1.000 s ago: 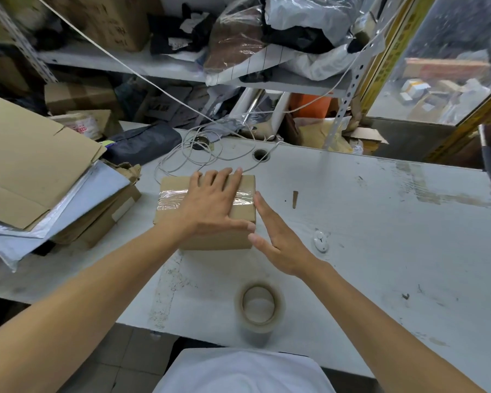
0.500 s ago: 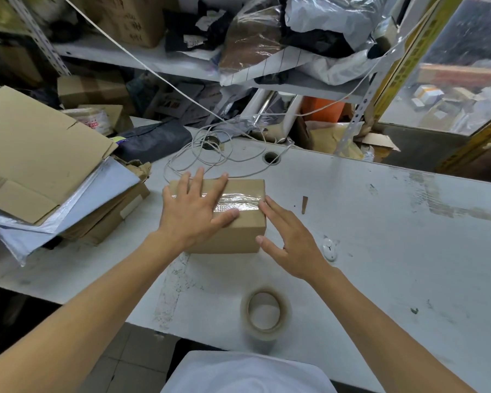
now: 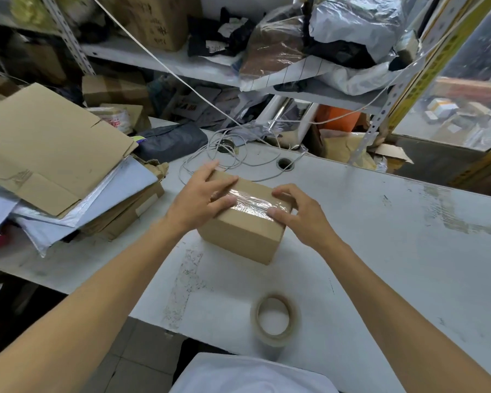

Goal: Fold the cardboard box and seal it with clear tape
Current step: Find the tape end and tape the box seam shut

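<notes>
The small brown cardboard box (image 3: 245, 219), closed and sealed with a clear tape strip (image 3: 250, 200), sits mid-frame on the white table (image 3: 380, 251). It looks light and stiff; its side edges seem best for gripping. The left hand (image 3: 200, 199) lies flat on its top, while the right hand (image 3: 298, 212) curls over its right edge.
</notes>
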Demonstrator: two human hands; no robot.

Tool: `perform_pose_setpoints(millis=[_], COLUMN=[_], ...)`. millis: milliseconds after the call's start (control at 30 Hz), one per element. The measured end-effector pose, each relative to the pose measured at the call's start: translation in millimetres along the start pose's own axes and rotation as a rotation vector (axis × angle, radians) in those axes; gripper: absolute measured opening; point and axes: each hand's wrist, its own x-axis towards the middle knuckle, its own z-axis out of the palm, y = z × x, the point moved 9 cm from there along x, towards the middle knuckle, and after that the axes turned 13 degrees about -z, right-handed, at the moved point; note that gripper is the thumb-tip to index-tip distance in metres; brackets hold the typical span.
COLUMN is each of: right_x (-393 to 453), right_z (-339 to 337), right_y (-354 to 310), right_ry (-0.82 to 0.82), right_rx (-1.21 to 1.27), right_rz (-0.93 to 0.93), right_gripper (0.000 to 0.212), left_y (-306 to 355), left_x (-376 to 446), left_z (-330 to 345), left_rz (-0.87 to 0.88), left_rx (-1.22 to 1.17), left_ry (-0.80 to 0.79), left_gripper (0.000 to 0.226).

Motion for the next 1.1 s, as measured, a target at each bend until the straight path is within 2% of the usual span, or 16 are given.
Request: perform_pose_setpoints(millis=[100,167,200,267,467,533,700,833,900,1100], right_x=[-6,-12,-16,-23,-28,-22,2,8,9,10], right_z=[-3,-5,-4,1,10,7,-14,-22,-23,-21], right_y=[1,2,4,10,16,18,24,37,38,36], right_ry=[0.038,0.055,0.041,-0.029,-0.282,-0.271,0.013,0.136,0.185,0.338], right_rx=[-0.021,-0.030,-0.026,-0.012,0.024,-0.014,0.071,0.070,0.085,0.126], right_rz=[0.000,0.025,0.055,0.123,0.235,0.262,0.268,0.282,0.278,0.291], right_gripper=[0.045,0.057,0.064,0.081,0.129,0.135,0.115,0.073,0.060,0.044], left_y=[-19,-34,-38,-36,11,26,49,50,49,43], left_x=[-7,-13,-13,-9,11,19,30,34,36,42], left_z=[-7,10,22,38,61,70,80,81,82,81], left_rz=[-0.340,-0.550,-0.610,-0.629,-0.482,-0.436,-0.318,-0.271,-0.271,-0.291], left_rx=[-0.145,-0.396,-0.553,-0.733,-0.843,-0.828,-0.783,-0.844,-0.854,-0.864], left_ry=[0.211,0.211,0.176,0.111,-0.111,-0.209,-0.316,-0.299,-0.304,-0.267], left_gripper=[0.087,0.103,0.104,0.094,0.046,0.038,0.032,0.027,0.028,0.035])
